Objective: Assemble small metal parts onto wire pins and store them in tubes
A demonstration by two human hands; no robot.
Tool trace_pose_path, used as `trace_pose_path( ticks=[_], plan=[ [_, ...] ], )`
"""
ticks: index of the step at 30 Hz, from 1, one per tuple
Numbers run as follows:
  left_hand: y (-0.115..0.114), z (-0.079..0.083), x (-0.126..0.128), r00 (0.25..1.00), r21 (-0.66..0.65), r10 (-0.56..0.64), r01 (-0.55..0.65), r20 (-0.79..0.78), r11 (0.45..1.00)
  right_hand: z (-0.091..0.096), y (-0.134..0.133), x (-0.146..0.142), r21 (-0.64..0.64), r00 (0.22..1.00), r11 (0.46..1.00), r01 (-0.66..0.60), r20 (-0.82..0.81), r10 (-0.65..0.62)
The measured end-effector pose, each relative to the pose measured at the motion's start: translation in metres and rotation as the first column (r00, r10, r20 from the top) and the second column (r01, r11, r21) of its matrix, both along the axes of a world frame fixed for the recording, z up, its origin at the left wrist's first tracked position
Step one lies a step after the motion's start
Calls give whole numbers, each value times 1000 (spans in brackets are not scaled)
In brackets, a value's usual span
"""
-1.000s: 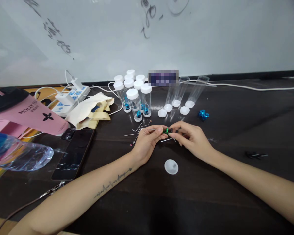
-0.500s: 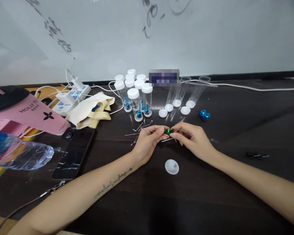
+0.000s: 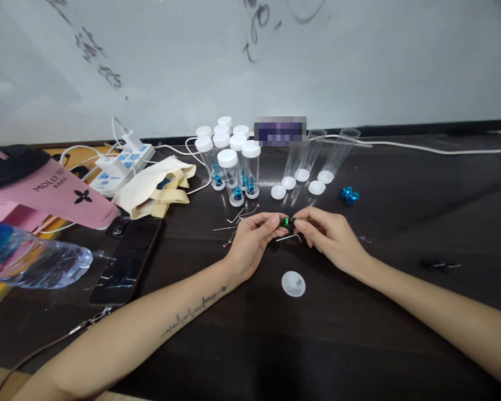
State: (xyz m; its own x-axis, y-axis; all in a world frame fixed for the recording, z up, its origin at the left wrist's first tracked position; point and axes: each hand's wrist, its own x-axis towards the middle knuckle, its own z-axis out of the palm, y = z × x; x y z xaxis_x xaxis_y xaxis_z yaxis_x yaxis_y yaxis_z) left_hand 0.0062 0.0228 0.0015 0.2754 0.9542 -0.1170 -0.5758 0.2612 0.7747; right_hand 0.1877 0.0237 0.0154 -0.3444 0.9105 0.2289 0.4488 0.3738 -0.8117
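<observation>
My left hand (image 3: 254, 239) and my right hand (image 3: 328, 234) meet fingertip to fingertip over the dark table (image 3: 359, 334). Both pinch a small green and black part (image 3: 286, 222) between them. Thin bent metal pins (image 3: 237, 220) lie on the table just behind my left hand, and one more pin (image 3: 289, 238) lies under the fingers. A white cap (image 3: 293, 284) lies upside down in front of my hands. A cluster of capped clear vials (image 3: 232, 161) with blue parts inside stands behind my left hand.
Open empty vials (image 3: 317, 153) lean at the back with loose white caps (image 3: 300, 182) before them. Blue metal parts (image 3: 348, 195) lie right of these. A phone (image 3: 127, 262), cloth bag (image 3: 158, 186), power strip (image 3: 123, 164), pink cup (image 3: 54, 192) and water bottle (image 3: 29, 259) crowd the left.
My hands stay almost in place. The fingertips have shifted slightly on the green part, and the view has drifted a little.
</observation>
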Motion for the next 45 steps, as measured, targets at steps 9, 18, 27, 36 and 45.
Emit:
trace_pose_path(
  ticks=[9,18,27,36,45],
  plan=[
    [0,1,0,1000,-14,-19,19,0,1000,4,-1,-2,20,999,1000,-22,37,21],
    [1,1,0,1000,-17,-9,9,-2,1000,-4,0,1,57,1000,998,7,24,-8],
    [0,0,-1,1000,-16,-26,25,-4,1000,2,0,0,29,999,999,-20,28,19],
    [0,0,0,1000,-9,-3,3,-2,1000,-1,-1,0,12,1000,1000,0,7,0],
    [1,0,0,1000,-12,-24,24,4,1000,4,-1,-2,22,999,1000,-21,38,20]
  ],
)
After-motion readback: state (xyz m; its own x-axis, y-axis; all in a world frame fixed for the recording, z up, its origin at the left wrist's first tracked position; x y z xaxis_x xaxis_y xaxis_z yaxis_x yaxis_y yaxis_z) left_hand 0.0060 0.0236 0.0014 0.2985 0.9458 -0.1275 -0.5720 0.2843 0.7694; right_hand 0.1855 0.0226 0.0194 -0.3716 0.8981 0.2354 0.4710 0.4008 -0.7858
